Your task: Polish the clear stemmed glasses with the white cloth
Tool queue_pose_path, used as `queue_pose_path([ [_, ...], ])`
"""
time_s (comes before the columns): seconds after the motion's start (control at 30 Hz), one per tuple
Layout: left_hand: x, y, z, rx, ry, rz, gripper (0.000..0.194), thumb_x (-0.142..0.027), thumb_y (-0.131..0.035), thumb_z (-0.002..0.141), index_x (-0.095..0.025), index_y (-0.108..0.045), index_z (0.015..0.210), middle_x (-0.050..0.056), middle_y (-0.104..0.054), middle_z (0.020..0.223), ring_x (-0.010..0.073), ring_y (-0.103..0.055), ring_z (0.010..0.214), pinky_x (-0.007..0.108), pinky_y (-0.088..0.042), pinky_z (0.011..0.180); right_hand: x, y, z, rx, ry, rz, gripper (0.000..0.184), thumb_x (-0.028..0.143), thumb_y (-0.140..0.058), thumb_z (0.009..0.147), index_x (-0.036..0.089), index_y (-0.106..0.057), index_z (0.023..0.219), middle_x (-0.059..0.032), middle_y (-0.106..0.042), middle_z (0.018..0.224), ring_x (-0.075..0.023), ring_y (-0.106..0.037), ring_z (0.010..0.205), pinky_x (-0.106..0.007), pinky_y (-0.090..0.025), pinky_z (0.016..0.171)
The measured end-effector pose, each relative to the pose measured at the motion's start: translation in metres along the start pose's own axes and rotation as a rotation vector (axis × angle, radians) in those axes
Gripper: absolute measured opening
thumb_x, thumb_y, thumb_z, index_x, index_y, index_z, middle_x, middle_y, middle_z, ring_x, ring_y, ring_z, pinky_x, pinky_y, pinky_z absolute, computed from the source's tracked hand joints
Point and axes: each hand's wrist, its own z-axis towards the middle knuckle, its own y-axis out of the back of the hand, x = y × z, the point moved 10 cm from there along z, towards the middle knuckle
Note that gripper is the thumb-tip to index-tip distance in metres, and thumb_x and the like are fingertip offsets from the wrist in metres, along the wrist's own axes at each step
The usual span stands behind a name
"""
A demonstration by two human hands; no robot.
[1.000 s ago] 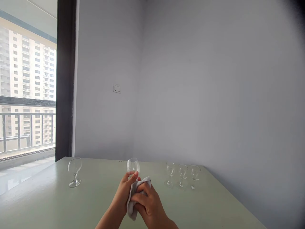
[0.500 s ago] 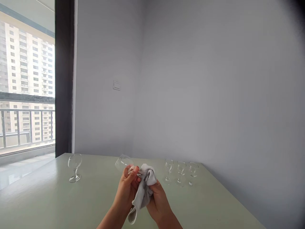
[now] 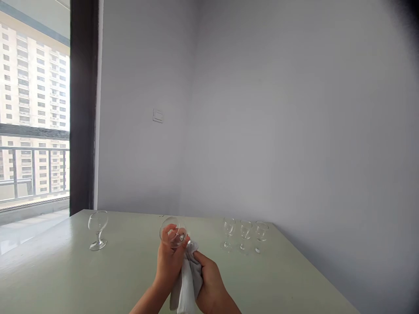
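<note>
My left hand (image 3: 170,257) is closed around the bowl of a clear wine glass (image 3: 164,227), its fingers showing through the glass. The glass is tilted, mouth to the upper left, with its foot end toward my right hand. A grey-white cloth (image 3: 190,279) hangs down between both hands, its upper fold lying against the stem and foot of the glass. My right hand (image 3: 211,279) grips this cloth, thumb on top. The cloth and the fingers mostly hide the foot.
One stemmed glass (image 3: 98,229) stands upright at the left of the pale green table (image 3: 124,266). Three more stand in a row at the right: a left glass (image 3: 228,227), a middle glass (image 3: 245,230) and a right glass (image 3: 261,232). Grey walls (image 3: 245,131) rise behind the table.
My left hand has shifted its hold from the stem area to the bowl, and the glass's mouth has turned more toward me. My right hand and the cloth have moved slightly lower.
</note>
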Motion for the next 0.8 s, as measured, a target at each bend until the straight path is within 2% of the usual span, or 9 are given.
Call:
queue_pose_path([
  [0.1, 0.008, 0.018, 0.013, -0.065, -0.009, 0.130, 0.042, -0.037, -0.065, 0.069, -0.025, -0.042, 0.103, 0.003, -0.062, 0.092, 0.0200, -0.061, 0.074, 0.032, -0.044, 0.069, -0.021, 0.011, 0.000, -0.029, -0.160, -0.231, 0.032, 0.038, -0.032, 0.080, 0.019, -0.056, 0.067, -0.0028, -0.054, 0.051, -0.0198, -0.056, 0.050, -0.031, -0.044, 0.050],
  [0.23, 0.011, 0.030, 0.023, -0.094, -0.023, 0.296, 0.036, -0.045, -0.060, 0.070, -0.025, -0.044, 0.095, 0.005, -0.056, 0.112, 0.0187, -0.060, 0.075, 0.033, -0.044, 0.069, -0.015, 0.030, 0.007, -0.078, -0.067, -0.572, 0.015, 0.029, -0.051, 0.069, 0.019, -0.057, 0.060, -0.0042, -0.056, 0.063, -0.0232, -0.057, 0.069, -0.035, -0.045, 0.065],
  [0.3, 0.012, 0.024, 0.021, -0.062, 0.001, 0.368, 0.030, -0.046, -0.058, 0.071, -0.025, -0.046, 0.090, 0.005, -0.051, 0.121, 0.0169, -0.059, 0.073, 0.033, -0.044, 0.067, -0.002, 0.039, 0.009, -0.161, 0.050, -0.681, 0.010, 0.022, -0.059, 0.063, 0.019, -0.064, 0.071, -0.0063, -0.058, 0.080, -0.0259, -0.054, 0.086, -0.038, -0.041, 0.079],
  [0.33, 0.013, 0.018, 0.018, -0.039, 0.020, 0.393, 0.028, -0.045, -0.057, 0.072, -0.025, -0.046, 0.088, 0.004, -0.051, 0.122, 0.0164, -0.059, 0.072, 0.032, -0.044, 0.067, 0.005, 0.040, 0.008, -0.194, 0.124, -0.759, 0.021, 0.019, -0.060, 0.061, 0.019, -0.065, 0.082, -0.0067, -0.057, 0.087, -0.0257, -0.052, 0.089, -0.038, -0.039, 0.082],
  [0.4, 0.017, 0.001, 0.008, 0.032, 0.056, 0.396, 0.027, -0.042, -0.056, 0.073, -0.025, -0.046, 0.091, 0.004, -0.055, 0.117, 0.0174, -0.061, 0.076, 0.032, -0.045, 0.071, 0.017, 0.036, 0.006, -0.239, 0.250, -0.907, 0.031, 0.014, -0.057, 0.063, 0.019, -0.065, 0.093, -0.0065, -0.056, 0.086, -0.0235, -0.053, 0.083, -0.036, -0.041, 0.076],
  [0.5, 0.026, -0.024, -0.011, 0.142, 0.115, 0.397, 0.032, -0.038, -0.054, 0.074, -0.027, -0.043, 0.102, 0.001, -0.064, 0.096, 0.0207, -0.062, 0.083, 0.033, -0.045, 0.074, 0.021, 0.031, 0.004, -0.263, 0.299, -0.964, 0.021, 0.010, -0.049, 0.068, 0.019, -0.064, 0.079, -0.0035, -0.059, 0.073, -0.0193, -0.055, 0.068, -0.030, -0.041, 0.062],
  [0.6, 0.034, -0.040, -0.021, 0.213, 0.083, 0.445, 0.038, -0.039, -0.051, 0.076, -0.028, -0.042, 0.111, 0.001, -0.065, 0.093, 0.0220, -0.061, 0.085, 0.035, -0.045, 0.075, 0.025, 0.036, 0.004, -0.232, 0.283, -0.928, 0.020, 0.010, -0.046, 0.071, 0.021, -0.062, 0.067, -0.0001, -0.063, 0.067, -0.0169, -0.059, 0.066, -0.025, -0.041, 0.059],
  [0.7, 0.044, -0.047, -0.023, 0.257, -0.059, 0.514, 0.050, -0.044, -0.053, 0.075, -0.027, -0.038, 0.120, 0.004, -0.061, 0.108, 0.0220, -0.058, 0.093, 0.037, -0.043, 0.083, 0.031, 0.063, 0.002, -0.237, 0.240, -0.932, 0.017, 0.016, -0.047, 0.074, 0.021, -0.062, 0.066, 0.0012, -0.065, 0.066, -0.0155, -0.060, 0.064, -0.023, -0.042, 0.058],
  [0.8, 0.072, -0.047, -0.023, 0.310, -0.103, 0.631, 0.047, -0.045, -0.046, 0.080, -0.024, -0.039, 0.121, 0.007, -0.056, 0.117, 0.0222, -0.055, 0.100, 0.038, -0.041, 0.088, 0.039, 0.122, -0.006, -0.344, 0.165, -0.991, 0.019, 0.027, -0.047, 0.079, 0.019, -0.061, 0.070, -0.0012, -0.065, 0.066, -0.0169, -0.060, 0.062, -0.024, -0.042, 0.058],
])
